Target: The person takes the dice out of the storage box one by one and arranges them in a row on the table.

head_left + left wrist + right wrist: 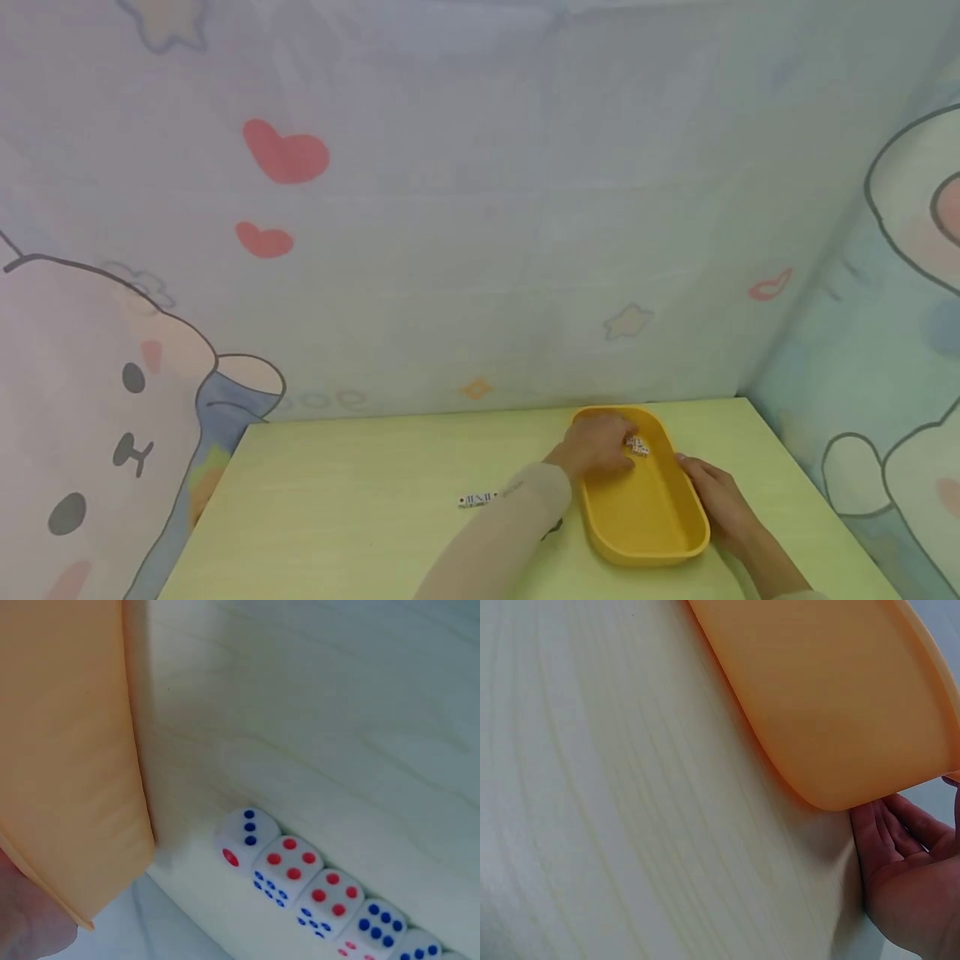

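Note:
A yellow tray point(647, 557) stands at the right of the table, with several white dice point(638, 447) in its far end. My left hand point(600, 443) reaches over the left rim into the tray, fingers spread beside those dice; whether a fingertip touches them is hard to tell. Only a bit of this hand point(34, 919) shows in the left wrist view. My right hand point(716, 498) holds the tray's right side, its fingers point(870, 832) against the outer wall and its thumb by the rim. Left of the tray lies a row of dice point(477, 500), partly hidden by the left sleeve.
The pale wood-grain table point(337, 500) ends at a cloth backdrop point(450, 292) printed with cartoon figures, which rises behind it and at both sides. A small dark thing point(553, 527) shows beside the left sleeve, too covered to make out.

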Demonstrator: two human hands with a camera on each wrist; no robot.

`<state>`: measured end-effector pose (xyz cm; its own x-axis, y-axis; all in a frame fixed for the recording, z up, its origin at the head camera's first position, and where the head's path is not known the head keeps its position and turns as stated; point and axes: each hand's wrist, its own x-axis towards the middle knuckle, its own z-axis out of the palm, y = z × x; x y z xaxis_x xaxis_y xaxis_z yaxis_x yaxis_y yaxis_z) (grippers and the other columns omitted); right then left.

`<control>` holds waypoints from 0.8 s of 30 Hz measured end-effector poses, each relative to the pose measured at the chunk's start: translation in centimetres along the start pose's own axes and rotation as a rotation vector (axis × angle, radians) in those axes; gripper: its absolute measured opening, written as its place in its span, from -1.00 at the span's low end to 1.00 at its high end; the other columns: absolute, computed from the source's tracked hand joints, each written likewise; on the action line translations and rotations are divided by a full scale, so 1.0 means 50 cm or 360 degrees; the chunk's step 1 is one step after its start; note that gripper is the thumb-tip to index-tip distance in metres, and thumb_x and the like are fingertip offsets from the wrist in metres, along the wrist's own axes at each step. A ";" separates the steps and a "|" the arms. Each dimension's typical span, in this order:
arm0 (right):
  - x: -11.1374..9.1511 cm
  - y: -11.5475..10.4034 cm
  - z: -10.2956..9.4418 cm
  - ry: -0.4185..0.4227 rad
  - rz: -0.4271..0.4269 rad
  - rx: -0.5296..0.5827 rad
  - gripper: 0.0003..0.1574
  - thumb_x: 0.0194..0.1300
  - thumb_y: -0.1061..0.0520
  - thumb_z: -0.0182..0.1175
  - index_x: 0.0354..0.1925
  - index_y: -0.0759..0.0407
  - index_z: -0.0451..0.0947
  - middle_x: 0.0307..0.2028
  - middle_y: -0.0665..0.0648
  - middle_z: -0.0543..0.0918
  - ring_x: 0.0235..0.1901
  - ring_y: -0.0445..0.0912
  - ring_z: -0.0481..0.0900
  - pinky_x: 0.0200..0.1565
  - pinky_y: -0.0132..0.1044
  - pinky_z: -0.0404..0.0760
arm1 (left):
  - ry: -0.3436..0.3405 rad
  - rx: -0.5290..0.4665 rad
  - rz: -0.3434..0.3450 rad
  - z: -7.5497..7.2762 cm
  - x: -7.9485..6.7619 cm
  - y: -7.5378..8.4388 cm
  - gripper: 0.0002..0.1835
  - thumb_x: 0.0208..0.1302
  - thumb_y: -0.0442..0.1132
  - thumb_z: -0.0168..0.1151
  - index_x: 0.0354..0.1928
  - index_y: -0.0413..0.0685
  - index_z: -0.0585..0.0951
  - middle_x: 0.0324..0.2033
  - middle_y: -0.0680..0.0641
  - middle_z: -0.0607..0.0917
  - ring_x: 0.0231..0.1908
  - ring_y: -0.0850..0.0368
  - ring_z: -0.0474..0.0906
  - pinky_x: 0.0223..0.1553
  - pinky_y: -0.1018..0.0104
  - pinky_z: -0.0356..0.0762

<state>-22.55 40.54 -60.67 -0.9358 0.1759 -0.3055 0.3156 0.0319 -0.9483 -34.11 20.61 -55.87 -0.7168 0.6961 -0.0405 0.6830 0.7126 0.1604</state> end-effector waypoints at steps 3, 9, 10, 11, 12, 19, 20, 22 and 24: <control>0.000 -0.001 0.002 -0.0004 -0.0002 -0.0011 -0.11 0.65 -0.31 0.01 0.46 0.41 0.34 -0.04 0.10 0.72 -0.14 -0.10 0.71 -0.11 -0.15 0.76 | 0.0016 -0.0037 -0.0020 0.002 -0.001 -0.002 -0.71 0.30 0.06 0.51 0.05 0.34 0.76 -0.15 0.38 0.70 -0.13 0.43 0.59 -0.04 0.46 0.56; 0.001 -0.010 -0.001 -0.0017 -0.0017 -0.0016 -0.08 0.66 -0.32 -0.01 0.50 0.41 0.30 -0.02 0.08 0.71 -0.13 -0.11 0.71 -0.09 -0.17 0.76 | 0.0065 0.0027 0.0000 0.005 0.002 -0.005 -0.94 0.37 -0.06 0.39 -0.21 0.39 0.72 -0.31 0.39 0.64 -0.28 0.43 0.51 -0.20 0.48 0.48; 0.001 -0.011 -0.001 -0.0019 -0.0018 -0.0010 -0.08 0.66 -0.32 -0.01 0.50 0.41 0.29 -0.02 0.08 0.71 -0.13 -0.11 0.71 -0.09 -0.17 0.76 | 0.0064 0.0037 0.0005 0.005 0.002 -0.005 -0.93 0.37 -0.07 0.38 -0.25 0.39 0.69 -0.35 0.38 0.61 -0.31 0.42 0.49 -0.24 0.47 0.45; 0.001 -0.011 -0.001 -0.0015 -0.0015 -0.0001 -0.09 0.66 -0.32 0.00 0.50 0.41 0.29 -0.03 0.07 0.71 -0.14 -0.11 0.71 -0.09 -0.17 0.76 | 0.0056 0.0035 0.0004 0.004 0.001 -0.005 -0.91 0.38 -0.08 0.37 -0.28 0.38 0.67 -0.38 0.37 0.58 -0.33 0.41 0.47 -0.26 0.46 0.43; 0.001 -0.011 -0.001 -0.0018 -0.0013 0.0003 -0.10 0.66 -0.31 -0.01 0.49 0.41 0.31 -0.05 0.07 0.71 -0.15 -0.11 0.71 -0.10 -0.16 0.76 | 0.0045 0.0027 0.0001 0.003 0.000 -0.005 -0.89 0.38 -0.09 0.37 -0.29 0.38 0.65 -0.40 0.36 0.57 -0.34 0.40 0.46 -0.28 0.45 0.42; 0.008 -0.005 0.010 0.0003 -0.0027 -0.0003 -0.19 0.66 -0.30 0.00 0.35 0.41 0.45 -0.14 0.10 0.71 -0.21 -0.08 0.71 -0.17 -0.14 0.76 | 0.0022 -0.0118 0.0021 -0.009 -0.009 -0.017 -0.93 0.38 -0.09 0.39 -0.19 0.36 0.71 -0.34 0.39 0.62 -0.31 0.48 0.48 -0.19 0.56 0.44; 0.009 -0.004 0.012 0.0004 -0.0024 -0.0003 -0.18 0.66 -0.29 0.00 0.37 0.41 0.43 -0.13 0.10 0.71 -0.20 -0.08 0.71 -0.16 -0.15 0.76 | 0.0041 -0.0125 0.0045 -0.009 -0.009 -0.021 -0.93 0.38 -0.09 0.39 -0.18 0.34 0.72 -0.33 0.38 0.63 -0.31 0.48 0.49 -0.18 0.57 0.45; 0.011 -0.001 0.016 -0.0001 -0.0008 -0.0003 -0.16 0.66 -0.29 0.00 0.42 0.41 0.40 -0.10 0.09 0.72 -0.19 -0.09 0.71 -0.15 -0.16 0.76 | 0.0079 -0.0137 0.0089 -0.006 -0.011 -0.028 -0.91 0.37 -0.12 0.40 -0.15 0.30 0.72 -0.31 0.36 0.65 -0.29 0.48 0.49 -0.17 0.60 0.44; 0.012 0.002 0.019 -0.0024 0.0001 -0.0002 -0.13 0.67 -0.27 0.00 0.46 0.43 0.34 -0.06 0.10 0.72 -0.16 -0.09 0.71 -0.13 -0.16 0.76 | 0.0113 -0.0129 0.0136 -0.002 -0.011 -0.033 -0.91 0.38 -0.14 0.41 -0.13 0.25 0.72 -0.29 0.33 0.66 -0.27 0.48 0.51 -0.15 0.61 0.45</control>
<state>-23.22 39.72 -61.02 -0.9378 0.1610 -0.3077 0.3167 0.0332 -0.9479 -34.85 19.02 -56.00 -0.6665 0.7441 0.0461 0.7305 0.6394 0.2398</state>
